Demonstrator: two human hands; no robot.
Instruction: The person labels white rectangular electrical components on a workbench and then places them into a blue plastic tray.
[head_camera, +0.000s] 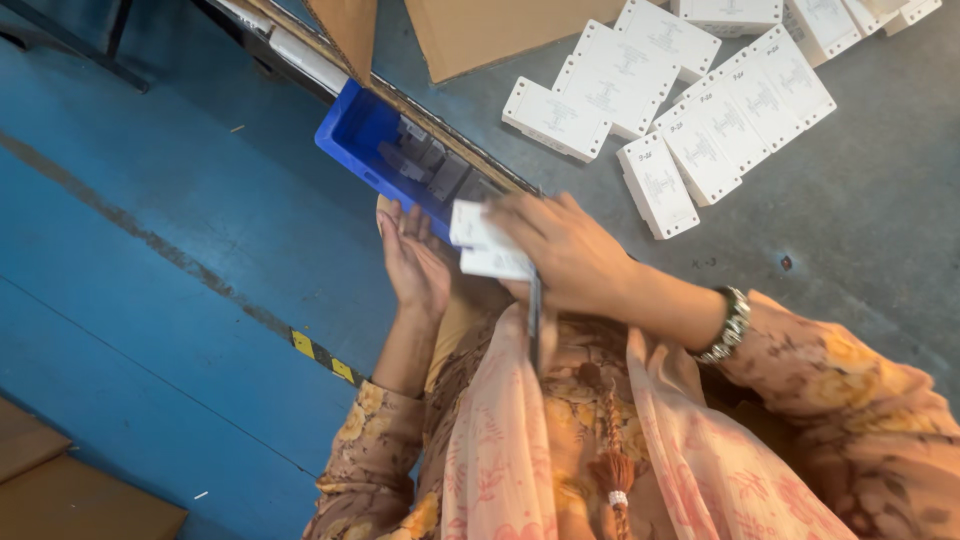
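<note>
Head view, looking straight down past a peach floral scarf (500, 440) and patterned sleeves.

Right hand (565, 250): closed over a small white box (485, 240), fingers curled across its top, knuckles up. The box sits at mid-frame, just beside the near corner of the blue bin (350, 130) and above the person's lap. A thin dark strip (534, 315) hangs down from under this hand; cannot tell what it is. Metal watch (732, 325) on the wrist.

Left hand (412, 262): open, palm up, fingers loosely spread and slightly cupped. Holds nothing. Fingertips lie close to the left edge of the white box; contact cannot be made out.

Blue bin: plastic, tilted in frame, holds several dark grey parts (425, 165), packed close. It rests against the edge of the grey surface (860, 200).

On the grey surface, well apart from the hands: a cluster of flat white boxes (700, 110) of the same kind, lying side by side and touching, some flat, a few on edge. Brown cardboard sheet (490, 30) at the top edge, just beside them.

Left of frame: blue floor (150, 250), with a short yellow-and-black striped tape mark (325, 355) near the left elbow. Cardboard corner (70, 495) at bottom left.
</note>
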